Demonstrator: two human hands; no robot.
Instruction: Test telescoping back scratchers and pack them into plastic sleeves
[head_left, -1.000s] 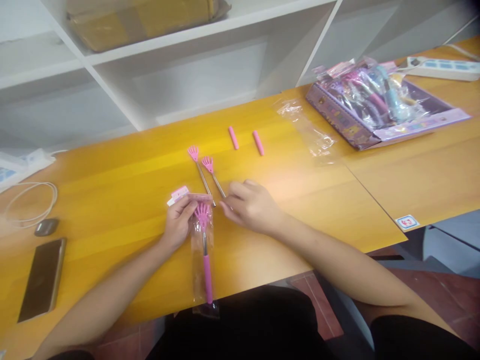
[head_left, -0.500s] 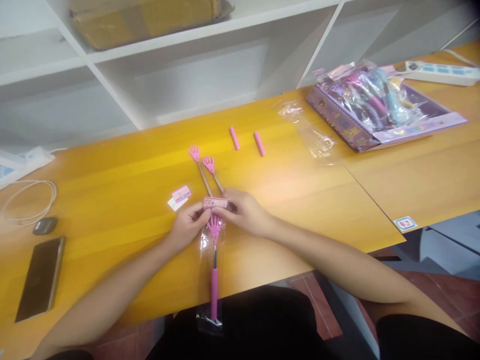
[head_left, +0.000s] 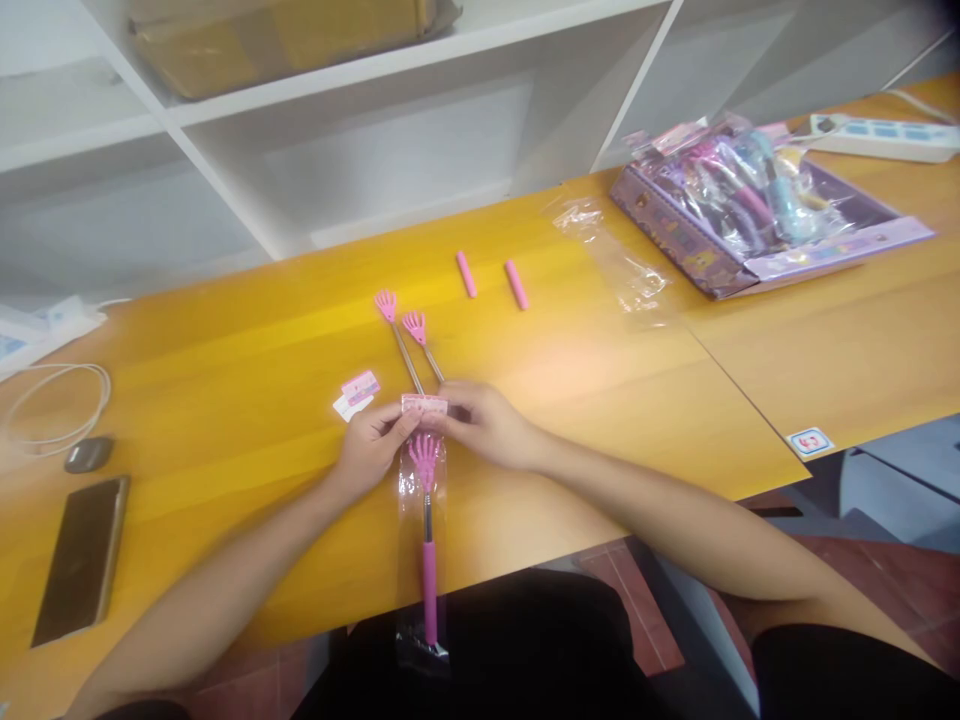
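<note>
At pink card (head_left: 424, 404) atop bagged backscratcher (head_left: 427, 530): both hands pinching.

Cardboard box (head_left: 281, 42) cut off by the upper edge; left power strip (head_left: 45, 330) cut off by the left edge; print on the header card (head_left: 424, 404) too small to read

Bench (head_left: 600, 420): wood-look, smooth, faint grain, soft sheen. Held bag (head_left: 405, 560): clear thin plastic, glossy, wrinkled; header card (head_left: 424, 402) printed paper. Bagged scratcher (head_left: 425, 463): pink plastic head, shiny metal rod, smooth pink handle. Two loose rods (head_left: 406, 356): bright metal, pink plastic heads. Flat wrapper (head_left: 611, 258): clear, crinkled, glossy. Display box (head_left: 675, 235): printed cardboard. Shelf (head_left: 420, 71): white, smooth, matt. Phone (head_left: 81, 560): dark, glossy. Clothing (head_left: 487, 650): black cloth, matt.
</note>
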